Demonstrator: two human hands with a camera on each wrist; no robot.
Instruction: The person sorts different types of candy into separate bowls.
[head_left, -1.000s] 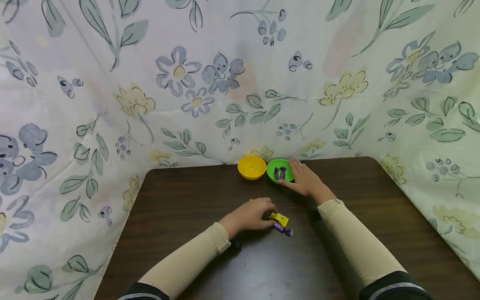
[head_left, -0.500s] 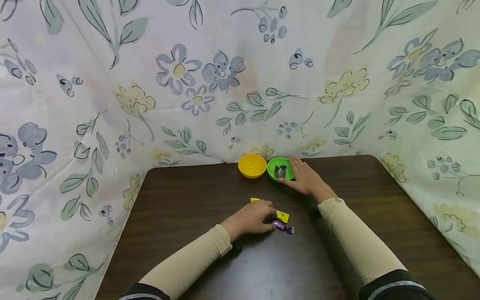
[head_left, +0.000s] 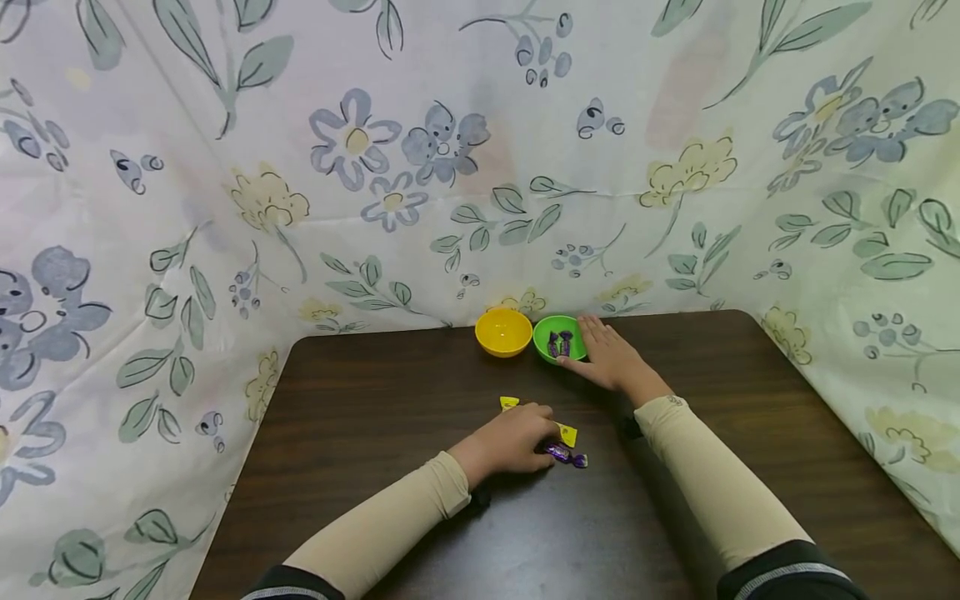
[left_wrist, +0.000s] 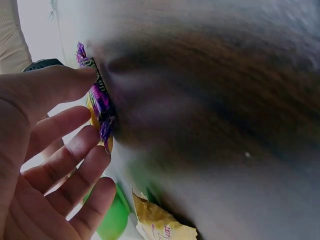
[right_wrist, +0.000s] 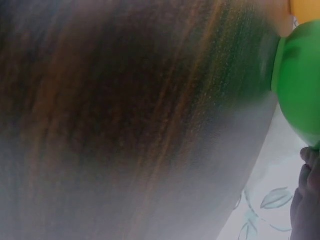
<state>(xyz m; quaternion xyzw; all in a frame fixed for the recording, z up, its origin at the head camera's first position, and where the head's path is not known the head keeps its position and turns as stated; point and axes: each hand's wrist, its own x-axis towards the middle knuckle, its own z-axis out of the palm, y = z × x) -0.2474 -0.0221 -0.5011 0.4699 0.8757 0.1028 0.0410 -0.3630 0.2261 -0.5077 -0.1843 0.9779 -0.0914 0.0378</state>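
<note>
My left hand [head_left: 513, 437] is low over the table, its thumb touching a purple wrapped candy [head_left: 564, 452] and its other fingers loosely bent and spread. In the left wrist view, the purple candy [left_wrist: 101, 100] lies by the thumb tip, with a bit of yellow wrapper behind it. One yellow-wrapped candy [head_left: 567, 435] shows beside the purple one, and a yellow wrapper end [head_left: 509, 402] sticks out beyond the knuckles. My right hand [head_left: 611, 358] rests against the green bowl [head_left: 542, 354], fingers straight along its right side, thumb at its near rim. Purple candies [head_left: 559, 343] lie inside.
A yellow bowl [head_left: 504, 333] stands left of the green one, near the far edge of the dark wooden table [head_left: 375, 400]. Floral cloth [head_left: 420, 250] hangs behind and along both sides. In the left wrist view, a yellow wrapper [left_wrist: 162, 222] lies near the green bowl [left_wrist: 116, 220].
My left hand has shifted slightly right and toward me, covering more of the candies and showing more of the far yellow wrapper. The right hand and bowls have stayed in place.
</note>
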